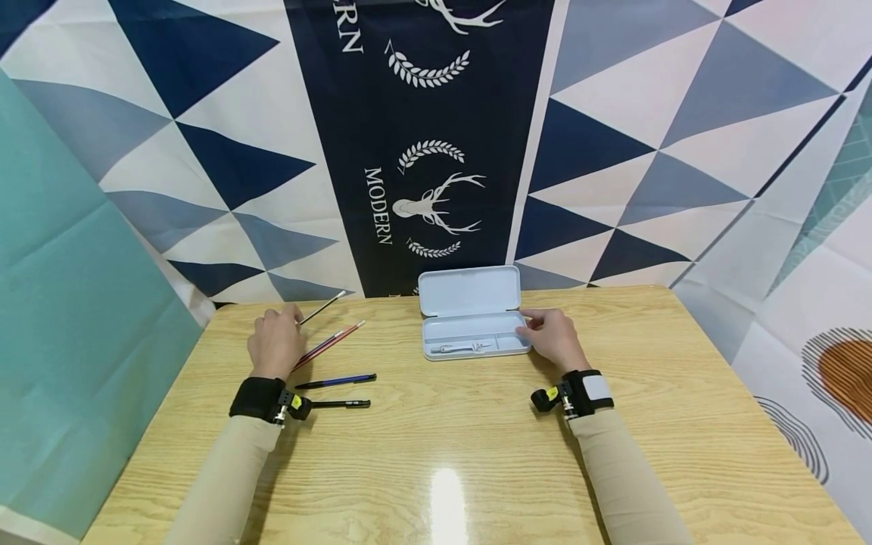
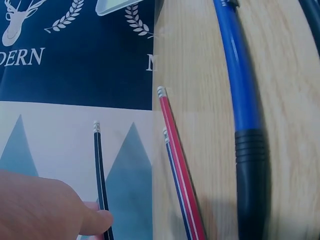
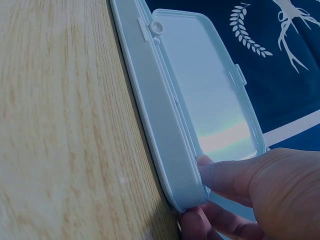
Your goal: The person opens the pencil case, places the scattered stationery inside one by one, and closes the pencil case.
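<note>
My left hand (image 1: 275, 342) pinches a black pencil (image 2: 100, 170) between thumb and finger. The pencil is raised at a slant, its white-tipped end pointing away. Beside that hand lie a red pencil (image 2: 179, 160) and a dark blue pencil (image 2: 173, 175), side by side. My right hand (image 1: 553, 339) grips the right end of a pale blue pencil case (image 3: 160, 115), thumb over the rim and fingers against the outside. The case stands with its lid (image 1: 470, 291) raised. In its front compartment lies a slim white and silver tool (image 1: 460, 348), too small to identify.
A blue pen (image 1: 341, 381) and a black pen (image 1: 347, 404) lie on the wooden table (image 1: 409, 439), nearer than the pencils. Behind the table's back edge hangs a patterned cloth (image 1: 436, 113), close behind the case lid.
</note>
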{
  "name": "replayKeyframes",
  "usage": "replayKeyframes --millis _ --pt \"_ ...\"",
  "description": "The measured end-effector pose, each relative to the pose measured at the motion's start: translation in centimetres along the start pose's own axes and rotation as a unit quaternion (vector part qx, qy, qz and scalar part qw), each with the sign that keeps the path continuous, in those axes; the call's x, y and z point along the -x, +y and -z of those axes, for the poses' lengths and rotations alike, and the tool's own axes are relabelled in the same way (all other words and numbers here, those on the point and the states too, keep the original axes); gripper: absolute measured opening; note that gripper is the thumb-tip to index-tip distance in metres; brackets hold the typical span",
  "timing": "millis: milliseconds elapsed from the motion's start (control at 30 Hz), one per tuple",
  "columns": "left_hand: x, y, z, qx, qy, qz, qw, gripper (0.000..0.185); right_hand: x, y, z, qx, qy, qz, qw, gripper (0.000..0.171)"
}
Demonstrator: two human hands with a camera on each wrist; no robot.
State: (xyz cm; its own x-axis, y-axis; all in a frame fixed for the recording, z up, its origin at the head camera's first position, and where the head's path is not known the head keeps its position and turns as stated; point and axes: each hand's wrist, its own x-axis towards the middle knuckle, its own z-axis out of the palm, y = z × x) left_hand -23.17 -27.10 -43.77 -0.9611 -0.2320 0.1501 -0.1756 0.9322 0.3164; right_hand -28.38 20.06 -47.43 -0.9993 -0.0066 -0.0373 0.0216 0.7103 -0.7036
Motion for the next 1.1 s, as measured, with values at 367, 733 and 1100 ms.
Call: replayKeyframes --millis 367,733,1100 --pt "0.1 -0.1 -0.5 0.003 0.000 -0.054 0.9985 0.023 0.2 0.0 0.1 -0.001 0.000 0.007 1.000 0.047" --pt "0.2 0.0 -1.0 0.005 0.033 -0.134 0.9904 0.015 0.3 -0.1 0.2 -0.003 0.002 0.002 1.000 0.047" --pt "0.0 -0.1 -1.3 -0.006 0.030 -0.174 0.9843 0.013 0.3 -0.3 0.1 -0.002 -0.003 0.003 1.000 0.047"
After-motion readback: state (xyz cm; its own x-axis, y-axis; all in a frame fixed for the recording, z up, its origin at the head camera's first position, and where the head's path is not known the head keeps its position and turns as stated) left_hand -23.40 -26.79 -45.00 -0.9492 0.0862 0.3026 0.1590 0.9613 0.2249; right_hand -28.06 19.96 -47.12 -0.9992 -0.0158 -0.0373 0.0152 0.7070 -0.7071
